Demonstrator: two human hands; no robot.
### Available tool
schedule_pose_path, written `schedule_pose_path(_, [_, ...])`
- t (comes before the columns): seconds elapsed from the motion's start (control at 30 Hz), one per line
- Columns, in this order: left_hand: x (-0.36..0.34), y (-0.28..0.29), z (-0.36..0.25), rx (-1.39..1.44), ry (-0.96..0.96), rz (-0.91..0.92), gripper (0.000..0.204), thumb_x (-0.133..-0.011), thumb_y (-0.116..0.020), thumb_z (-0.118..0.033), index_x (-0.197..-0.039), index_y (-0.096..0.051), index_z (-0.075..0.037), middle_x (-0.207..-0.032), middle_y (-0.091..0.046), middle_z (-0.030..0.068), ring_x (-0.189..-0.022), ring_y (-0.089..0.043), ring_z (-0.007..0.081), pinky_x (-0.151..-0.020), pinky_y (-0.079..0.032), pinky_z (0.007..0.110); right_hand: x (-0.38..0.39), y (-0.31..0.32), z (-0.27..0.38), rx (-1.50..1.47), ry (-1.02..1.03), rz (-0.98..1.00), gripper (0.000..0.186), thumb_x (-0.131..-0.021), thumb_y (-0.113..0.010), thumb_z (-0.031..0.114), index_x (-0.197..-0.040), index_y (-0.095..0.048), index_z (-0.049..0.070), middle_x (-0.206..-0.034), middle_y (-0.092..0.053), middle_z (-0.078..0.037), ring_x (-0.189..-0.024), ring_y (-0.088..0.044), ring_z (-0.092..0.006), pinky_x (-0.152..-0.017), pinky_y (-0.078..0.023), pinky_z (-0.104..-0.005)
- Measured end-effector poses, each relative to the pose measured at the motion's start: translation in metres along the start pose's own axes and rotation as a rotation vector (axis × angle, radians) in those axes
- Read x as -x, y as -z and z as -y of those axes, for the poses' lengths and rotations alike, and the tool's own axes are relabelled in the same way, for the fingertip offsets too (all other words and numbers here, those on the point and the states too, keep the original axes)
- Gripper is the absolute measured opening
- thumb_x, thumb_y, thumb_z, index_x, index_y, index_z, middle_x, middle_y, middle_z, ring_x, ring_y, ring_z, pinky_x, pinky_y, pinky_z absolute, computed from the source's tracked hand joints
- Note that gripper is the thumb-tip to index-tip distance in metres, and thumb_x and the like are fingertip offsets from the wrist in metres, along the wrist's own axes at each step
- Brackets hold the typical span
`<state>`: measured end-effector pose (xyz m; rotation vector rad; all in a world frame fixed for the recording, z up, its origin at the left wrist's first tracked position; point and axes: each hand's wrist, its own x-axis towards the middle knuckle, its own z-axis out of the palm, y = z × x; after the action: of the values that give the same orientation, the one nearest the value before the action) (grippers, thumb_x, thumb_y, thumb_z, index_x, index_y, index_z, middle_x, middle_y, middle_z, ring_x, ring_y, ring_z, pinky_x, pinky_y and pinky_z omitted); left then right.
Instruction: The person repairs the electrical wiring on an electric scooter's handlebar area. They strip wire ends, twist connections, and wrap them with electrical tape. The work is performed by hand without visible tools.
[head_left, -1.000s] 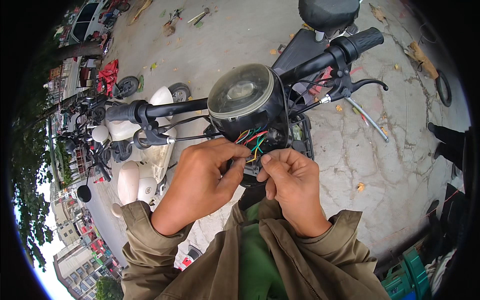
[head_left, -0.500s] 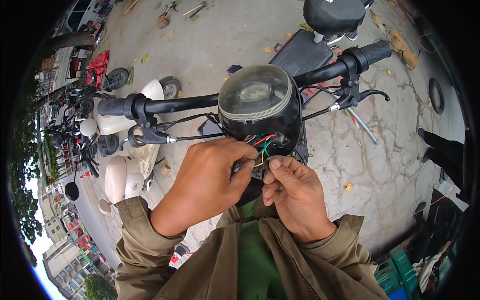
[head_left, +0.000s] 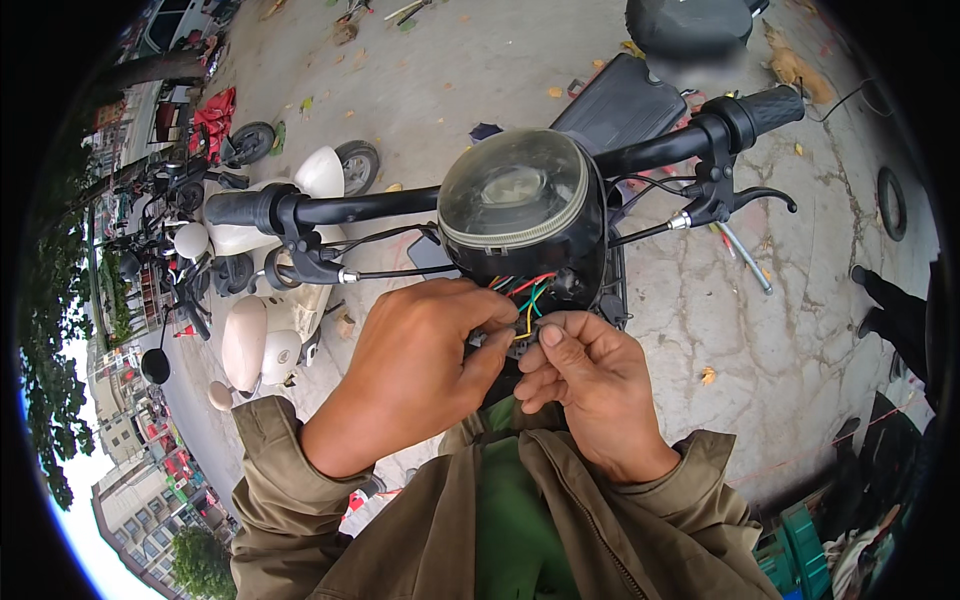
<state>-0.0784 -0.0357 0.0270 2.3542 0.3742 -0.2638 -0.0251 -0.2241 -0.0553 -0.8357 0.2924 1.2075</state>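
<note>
I see thin wires, red, green and yellow, loosely bunched just below the round black headlight. 1 yellow wire curves at its lower part; its end is hidden from me. The headlight's clear, hazy lens faces up.

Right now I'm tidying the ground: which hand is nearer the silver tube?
Right. The right hand is left of the silver tube, apart from it; the left hand is farther left.
</note>
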Motion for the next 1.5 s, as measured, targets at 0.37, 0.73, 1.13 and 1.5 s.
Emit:
schedule_pose_path(0.37, [0.005,-0.005,-0.013,-0.082,0.09,-0.027,0.013,-0.091,-0.076,-0.001,-0.102,-0.078,0.004,-0.088,-0.072,0.0168,-0.072,-0.066,0.0283,-0.064,-0.051,0.039,-0.004,0.005,-0.006,-0.064,-0.049,0.094,0.034,-0.114,-0.062,0.03,-0.123,-0.063,-0.003,-0.096,-0.075,-0.012,-0.075,-0.075,-0.0169,-0.068,-0.063,-0.0291])
schedule_pose_path(0.73, [0.005,-0.012,-0.025,-0.172,0.139,-0.045,0.011,-0.089,-0.073,-0.002,-0.098,-0.077,0.004,-0.091,-0.072,0.0198,-0.086,-0.069,0.0389,-0.075,-0.055,0.047,-0.008,0.007,-0.014,-0.122,-0.001,0.141,0.033,-0.114,-0.062,0.028,-0.125,-0.063,-0.003,-0.094,-0.075,-0.01,-0.074,-0.074,-0.0139,-0.067,-0.061,-0.027])
schedule_pose_path(1.13, [0.005,-0.015,-0.029,0.047,0.445,-0.024,0.014,-0.089,-0.075,-0.007,-0.099,-0.078,0.003,-0.092,-0.075,0.0186,-0.074,-0.071,0.0289,-0.066,-0.054,0.04,-0.01,0.01,-0.015,-0.138,-0.015,0.145,0.029,-0.114,-0.061,0.023,-0.123,-0.064,-0.004,-0.093,-0.074,-0.01,-0.072,-0.073,-0.0141,-0.066,-0.061,-0.0278])
schedule_pose_path(1.5, [-0.002,-0.011,-0.016,0.137,0.576,0.075,0.021,-0.094,-0.073,-0.014,-0.099,-0.079,0.006,-0.062,-0.063,0.0126,-0.055,-0.053,0.0123,-0.054,-0.043,0.035,-0.013,0.008,-0.019,-0.033,0.032,0.109,0.028,-0.114,-0.061,0.022,-0.121,-0.065,-0.005,-0.09,-0.074,-0.01,-0.07,-0.071,-0.0125,-0.063,-0.059,-0.0272])
